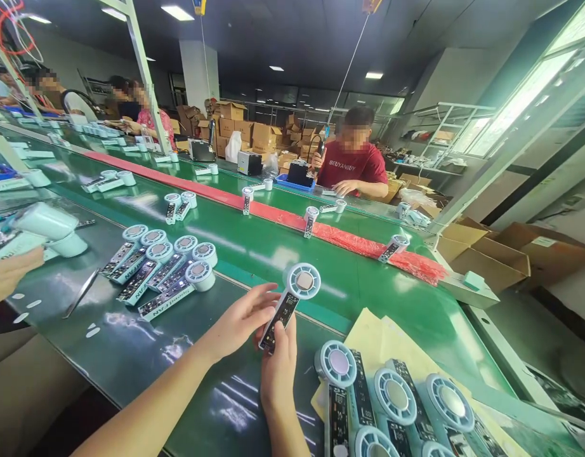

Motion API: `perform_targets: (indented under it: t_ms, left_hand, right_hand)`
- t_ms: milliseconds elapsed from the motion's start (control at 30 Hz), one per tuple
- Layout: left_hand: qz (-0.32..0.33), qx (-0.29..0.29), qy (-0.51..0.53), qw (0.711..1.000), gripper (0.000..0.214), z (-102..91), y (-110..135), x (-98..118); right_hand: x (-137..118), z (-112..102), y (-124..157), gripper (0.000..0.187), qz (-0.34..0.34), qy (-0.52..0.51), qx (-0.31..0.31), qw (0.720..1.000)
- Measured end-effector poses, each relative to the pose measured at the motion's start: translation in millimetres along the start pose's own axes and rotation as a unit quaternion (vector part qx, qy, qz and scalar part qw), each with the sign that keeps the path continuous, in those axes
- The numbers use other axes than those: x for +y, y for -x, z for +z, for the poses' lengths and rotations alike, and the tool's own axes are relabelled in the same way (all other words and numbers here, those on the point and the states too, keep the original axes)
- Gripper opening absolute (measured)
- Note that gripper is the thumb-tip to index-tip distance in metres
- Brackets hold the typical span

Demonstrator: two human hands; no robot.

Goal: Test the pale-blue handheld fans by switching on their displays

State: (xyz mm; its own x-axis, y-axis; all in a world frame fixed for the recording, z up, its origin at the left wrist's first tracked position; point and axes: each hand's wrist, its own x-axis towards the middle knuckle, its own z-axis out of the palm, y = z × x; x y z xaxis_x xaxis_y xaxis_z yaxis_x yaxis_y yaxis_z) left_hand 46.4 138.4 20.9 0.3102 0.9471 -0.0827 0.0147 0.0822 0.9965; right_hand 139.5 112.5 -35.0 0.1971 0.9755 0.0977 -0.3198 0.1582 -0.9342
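Both hands, left hand (240,320), right hand (279,368), gripping fan part (292,298), over green belt (254,254)

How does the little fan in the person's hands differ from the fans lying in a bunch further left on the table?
The held fan is lifted off the bench, gripped by the left hand and right hand; the bunched fans lie flat, untouched. The held fan is alone; the bunched fans sit packed side by side, overlapping. Its handle points towards the person; theirs slant down-left. Both share a pale round head and dark handle face.
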Motion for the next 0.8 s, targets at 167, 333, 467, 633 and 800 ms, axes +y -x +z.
perform_targets:
  t_ms: [167,333,467,633,800]
  left_hand:
    - [0.007,-0.010,0.014,1.000,0.041,2.9,3.9,-9.1]
    - [0.022,-0.035,0.014,0.999,0.042,2.3,5.3,-7.1]
    - [0.022,-0.041,0.016,0.999,0.042,0.8,6.2,-5.3]
    - [0.029,-0.044,0.019,0.998,0.041,1.4,6.7,-5.9]
    - [0.035,-0.035,0.013,0.999,0.039,1.3,9.3,-9.2]
  right_hand:
    - [-3.4,-0.6,1.2,0.045,0.022,-0.055,-0.033,0.998]
    - [-3.6,-1.3,0.7,0.049,0.032,-0.060,-0.024,0.997]
    - [-0.8,-2.2,2.3,0.051,0.050,-0.081,-0.021,0.995]
    - [-2.8,-3.1,6.5,0.048,0.057,-0.096,-0.029,0.993]
    - [-4.4,-3.5,10.4,0.046,0.021,-0.070,-0.032,0.997]
